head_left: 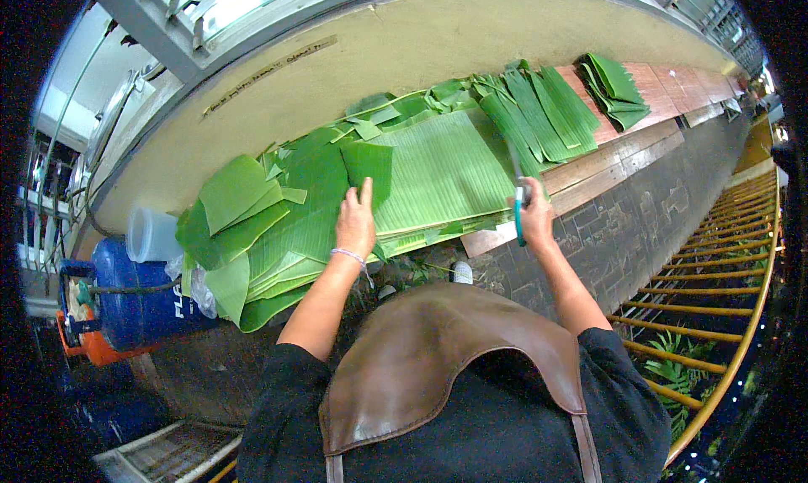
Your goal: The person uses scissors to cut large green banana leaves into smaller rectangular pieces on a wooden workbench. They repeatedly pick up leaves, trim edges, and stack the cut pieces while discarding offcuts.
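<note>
My right hand (536, 209) grips a pair of scissors (518, 218) with a teal handle; the blades point away from me over the right end of a broad banana leaf (446, 163). My left hand (356, 224) rests at the left part of that leaf, fingers stretched out against the lower edge of a smaller, darker leaf piece (369, 167). Its thumb is mostly hidden. Left of it spreads a heap of overlapping leaf pieces (244, 197). Long folded leaves (543, 113) lie in a row beyond my right hand.
Reddish boards (661, 87) carry a folded leaf bundle (613, 92) farther right. A blue container (130, 294) with a translucent tub (153, 235) stands at the left. A cream wall (278, 87) runs behind the leaves; a yellow railing (707, 315) curves along the right, beside the paved floor (623, 222).
</note>
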{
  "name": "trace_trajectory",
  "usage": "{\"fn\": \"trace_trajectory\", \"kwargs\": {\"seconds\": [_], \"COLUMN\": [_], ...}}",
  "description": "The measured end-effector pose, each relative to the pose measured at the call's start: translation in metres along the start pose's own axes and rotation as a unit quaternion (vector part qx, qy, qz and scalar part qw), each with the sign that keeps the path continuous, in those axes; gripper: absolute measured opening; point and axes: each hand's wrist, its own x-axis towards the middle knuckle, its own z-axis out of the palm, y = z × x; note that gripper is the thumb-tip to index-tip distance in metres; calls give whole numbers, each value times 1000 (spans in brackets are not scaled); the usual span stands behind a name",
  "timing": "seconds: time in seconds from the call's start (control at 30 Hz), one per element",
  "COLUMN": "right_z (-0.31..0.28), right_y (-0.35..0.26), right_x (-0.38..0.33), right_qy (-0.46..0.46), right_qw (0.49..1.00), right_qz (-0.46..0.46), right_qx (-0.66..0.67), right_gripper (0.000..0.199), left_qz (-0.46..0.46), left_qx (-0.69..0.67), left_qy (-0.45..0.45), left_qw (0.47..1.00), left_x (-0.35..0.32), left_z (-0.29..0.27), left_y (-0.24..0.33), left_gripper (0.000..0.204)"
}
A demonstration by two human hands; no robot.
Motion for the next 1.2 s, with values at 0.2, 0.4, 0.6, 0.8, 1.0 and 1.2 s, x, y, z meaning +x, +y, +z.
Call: {"fn": "trace_trajectory", "kwargs": {"seconds": [0.2,0.4,0.6,0.8,1.0,1.2], "right_z": [36,56,55,25,34,54], "right_y": [-18,-3,-30,-94,-122,-147], "right_x": [-4,22,34,-14,-47,-53], "right_qy": [-85,-66,-46,-296,-545,-634], "right_qw": [996,997,958,866,739,669], "right_qz": [-9,31,128,131,108,121], "right_qx": [-23,20,253,381,381,369], "right_gripper": [47,47,48,45,49,65], "left_qz": [-182,-323,-410,-437,-444,-419], "left_qx": [-211,-388,-569,-757,-762,-707], "left_qy": [160,230,254,169,10,17], "left_qw": [947,832,666,456,471,570], "left_x": [8,-37,-74,-91,-111,-74], "left_z": [-33,-15,11,-2,-5,4], "left_y": [-88,-152,-145,-122,-68,-70], "left_gripper": [68,59,47,35,29,19]}}
